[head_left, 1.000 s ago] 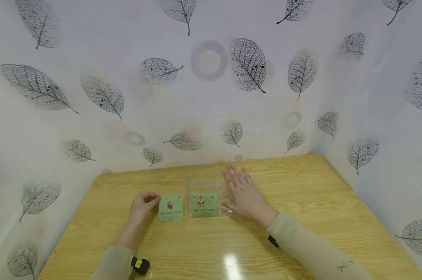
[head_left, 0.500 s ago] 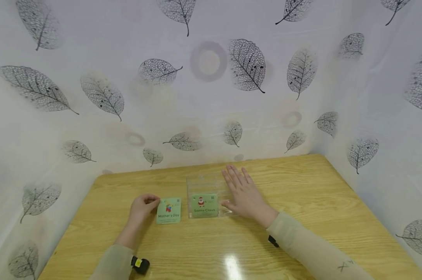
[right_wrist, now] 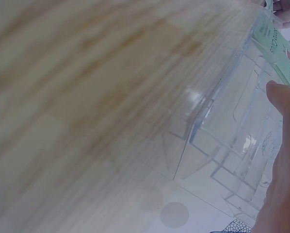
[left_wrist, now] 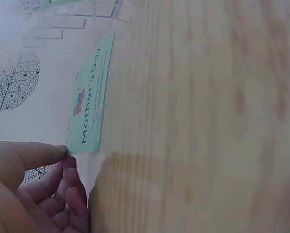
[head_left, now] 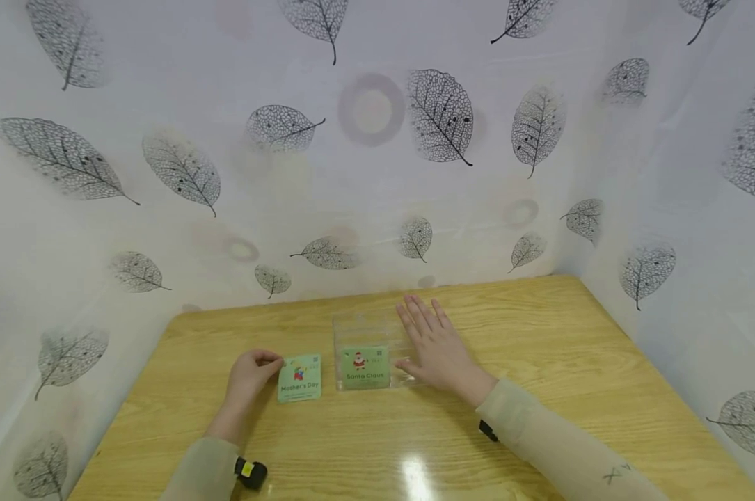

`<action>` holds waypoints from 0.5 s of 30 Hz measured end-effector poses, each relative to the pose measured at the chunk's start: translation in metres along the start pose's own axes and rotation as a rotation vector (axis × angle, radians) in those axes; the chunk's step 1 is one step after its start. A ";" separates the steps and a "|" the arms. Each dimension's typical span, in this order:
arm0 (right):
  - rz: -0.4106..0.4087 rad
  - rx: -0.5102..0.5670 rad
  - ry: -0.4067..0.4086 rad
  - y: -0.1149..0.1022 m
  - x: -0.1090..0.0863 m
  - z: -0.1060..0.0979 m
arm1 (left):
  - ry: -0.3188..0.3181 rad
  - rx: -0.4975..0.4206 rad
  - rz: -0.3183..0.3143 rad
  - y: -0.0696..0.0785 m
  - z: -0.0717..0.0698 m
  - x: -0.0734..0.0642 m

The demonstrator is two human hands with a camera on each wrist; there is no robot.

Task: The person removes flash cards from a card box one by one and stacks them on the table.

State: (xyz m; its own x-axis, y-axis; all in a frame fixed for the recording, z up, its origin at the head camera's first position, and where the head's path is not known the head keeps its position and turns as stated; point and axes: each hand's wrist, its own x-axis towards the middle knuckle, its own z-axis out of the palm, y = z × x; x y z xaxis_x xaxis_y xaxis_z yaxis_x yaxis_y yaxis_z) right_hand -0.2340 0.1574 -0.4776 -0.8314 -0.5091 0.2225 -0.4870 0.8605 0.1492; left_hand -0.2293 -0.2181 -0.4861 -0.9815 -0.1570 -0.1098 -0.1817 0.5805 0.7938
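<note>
A green card printed "Mother's Day" [head_left: 299,379] is pinched at its left edge between the thumb and fingers of my left hand [head_left: 250,376]. The left wrist view shows the thumb [left_wrist: 43,153] on the card's corner. To its right stands a clear, tiered plastic holder [head_left: 360,334]. A green "Santa Claus" card [head_left: 366,369] sits in the holder's front left section. My right hand [head_left: 438,351] rests on the holder's right side, its fingers straight and slightly spread. That hand hides part of the holder; the right wrist view shows its clear stepped end [right_wrist: 222,145].
The wooden table [head_left: 377,445] reaches back to a pale curtain [head_left: 377,195] with a leaf print. The curtain also stands along both sides. A dark device with a yellow mark [head_left: 250,473] is strapped to the left wrist.
My left hand has drawn the "Mother's Day" card slightly left and toward me, away from the holder. My right hand stays where it was.
</note>
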 end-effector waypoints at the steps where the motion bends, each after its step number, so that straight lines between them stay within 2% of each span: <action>1: 0.002 0.005 -0.004 0.000 0.000 -0.001 | 0.001 0.003 -0.002 0.000 0.000 0.000; 9: -0.008 0.010 0.012 -0.001 0.000 -0.003 | 0.004 -0.011 -0.022 -0.003 -0.002 0.000; 15: 0.000 0.039 -0.012 0.000 0.000 -0.004 | 0.007 -0.024 -0.029 -0.004 -0.002 0.001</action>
State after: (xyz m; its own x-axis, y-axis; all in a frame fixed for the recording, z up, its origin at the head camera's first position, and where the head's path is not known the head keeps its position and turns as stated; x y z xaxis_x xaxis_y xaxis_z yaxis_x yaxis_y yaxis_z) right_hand -0.2329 0.1569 -0.4741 -0.8342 -0.5095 0.2112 -0.4973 0.8604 0.1113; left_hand -0.2296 -0.2217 -0.4882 -0.9754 -0.1788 -0.1292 -0.2085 0.5565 0.8043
